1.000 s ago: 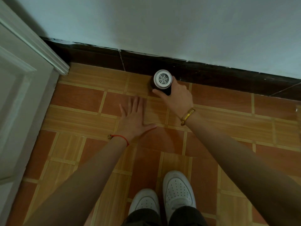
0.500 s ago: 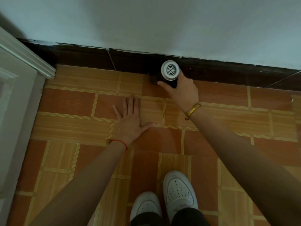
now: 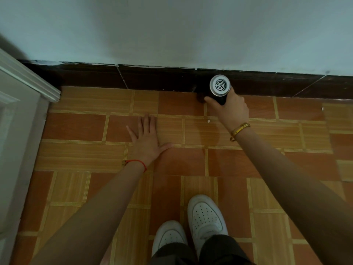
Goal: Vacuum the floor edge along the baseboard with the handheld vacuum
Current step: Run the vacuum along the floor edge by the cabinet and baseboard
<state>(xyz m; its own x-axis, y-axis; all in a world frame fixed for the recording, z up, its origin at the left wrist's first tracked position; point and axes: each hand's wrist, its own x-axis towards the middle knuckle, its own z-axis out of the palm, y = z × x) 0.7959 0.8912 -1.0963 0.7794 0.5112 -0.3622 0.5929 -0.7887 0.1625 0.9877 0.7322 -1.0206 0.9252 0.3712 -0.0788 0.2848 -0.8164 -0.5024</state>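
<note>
The handheld vacuum (image 3: 219, 88) stands nearly on end at the foot of the wall, its round white vented cap facing up at the camera and its dark body running down toward the floor. Its lower end meets the line where the tiles join the baseboard (image 3: 152, 79), though that end is lost in shadow, so whether it actually touches the floor is hard to say. The right hand (image 3: 232, 109) is wrapped around the dark body just under the cap, fingers curled closed on it, thumb on the left side. A yellow bracelet (image 3: 238, 130) sits on that wrist.

The baseboard is a dark brown strip running across the frame below the pale wall (image 3: 172, 29), with thin seams between its sections. A small white speck (image 3: 208, 121) lies on the floor just left of the right wrist.

The left hand (image 3: 147, 141) lies flat on the tiled floor (image 3: 76, 129), palm down, fingers together and pointing at the wall, thumb spread to the right; it holds nothing. It is well apart from the vacuum. A red cord (image 3: 136, 162) circles its wrist.

At the left edge stands a white door frame (image 3: 28, 81). Two white shoes (image 3: 205, 215) show at the bottom, toes toward the wall.
</note>
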